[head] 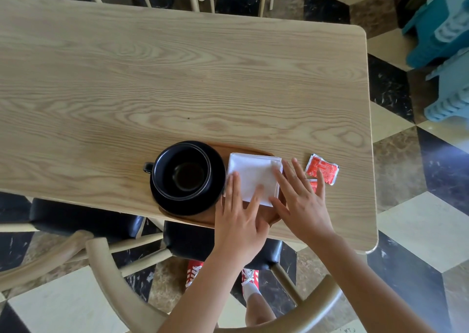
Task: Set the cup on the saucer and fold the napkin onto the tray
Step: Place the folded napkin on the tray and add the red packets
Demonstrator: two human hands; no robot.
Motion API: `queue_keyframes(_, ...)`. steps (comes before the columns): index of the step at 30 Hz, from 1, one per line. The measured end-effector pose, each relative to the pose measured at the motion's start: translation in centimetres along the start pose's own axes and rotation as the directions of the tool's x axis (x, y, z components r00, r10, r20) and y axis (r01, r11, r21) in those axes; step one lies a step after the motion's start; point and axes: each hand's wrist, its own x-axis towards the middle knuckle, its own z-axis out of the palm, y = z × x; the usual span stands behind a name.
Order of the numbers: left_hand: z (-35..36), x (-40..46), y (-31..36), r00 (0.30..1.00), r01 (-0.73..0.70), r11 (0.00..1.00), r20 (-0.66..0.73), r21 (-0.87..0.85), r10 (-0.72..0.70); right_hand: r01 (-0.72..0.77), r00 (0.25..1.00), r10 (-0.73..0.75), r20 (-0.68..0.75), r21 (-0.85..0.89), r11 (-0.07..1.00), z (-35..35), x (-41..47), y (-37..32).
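Pressing flat, both hands work the napkin (253,177) at the tray's (203,217) right end: left hand (237,221) and right hand (302,205) lie open, fingers spread, gripping nothing. The cup (182,171) already sits on the saucer (218,183) at the left end. Next probably smoothing the fold square, then lifting off without dragging it
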Motion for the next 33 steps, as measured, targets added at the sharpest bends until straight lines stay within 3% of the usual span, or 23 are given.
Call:
queue_keyframes(4,-0.9,-1.4,0.9,0.997,-0.018,0.999,-0.081,-0.044,0.015,-0.053,0.982,0.078,-0.17,0.148,0.988,-1.1,-0.6,1.5)
queue_keyframes(6,-0.9,-1.7,1.8,0.974,-0.104,0.992,-0.211,-0.078,0.085,-0.098,0.955,0.144,-0.26,0.185,0.978,-2.0,-0.7,3.2)
queue_keyframes(9,-1.2,0.0,3.7,0.922,-0.245,0.965,-0.332,-0.098,0.2,-0.197,0.928,0.245,-0.279,0.19,0.962,-3.0,0.1,6.3)
queue_keyframes(12,-1.2,3.6,6.0,0.92,-0.277,0.959,-0.301,-0.051,0.25,-0.329,0.93,0.352,-0.109,0.18,0.927,-3.4,1.7,8.6)
queue_keyframes(15,-0.4,6.5,7.6,0.964,-0.226,0.973,-0.132,0.055,0.231,-0.392,0.919,0.395,0.015,0.163,0.905,-3.1,2.7,9.7)
queue_keyframes(17,0.2,7.2,8.0,0.98,-0.184,0.974,-0.054,0.13,0.193,-0.384,0.922,0.387,0.013,0.155,0.91,-2.8,3.0,9.8)
queue_keyframes(20,0.1,7.0,8.4,0.981,-0.128,0.967,-0.116,0.221,0.156,-0.388,0.921,0.389,0.014,0.112,0.915,-2.6,3.1,9.6)
queue_keyframes(26,-0.1,7.0,8.7,0.979,-0.097,0.974,-0.154,0.203,0.13,-0.391,0.916,0.398,-0.041,0.123,0.912,-2.1,2.4,9.4)
queue_keyframes(30,-0.3,7.5,8.6,0.985,-0.141,0.989,-0.097,0.042,0.145,-0.406,0.908,0.418,-0.029,0.185,0.895,-2.4,2.2,9.2)
queue_keyframes(33,-1.8,7.2,8.1,0.999,-0.035,0.949,-0.029,-0.312,0.027,-0.473,0.864,0.502,0.043,0.412,0.779,-3.3,2.0,8.9)
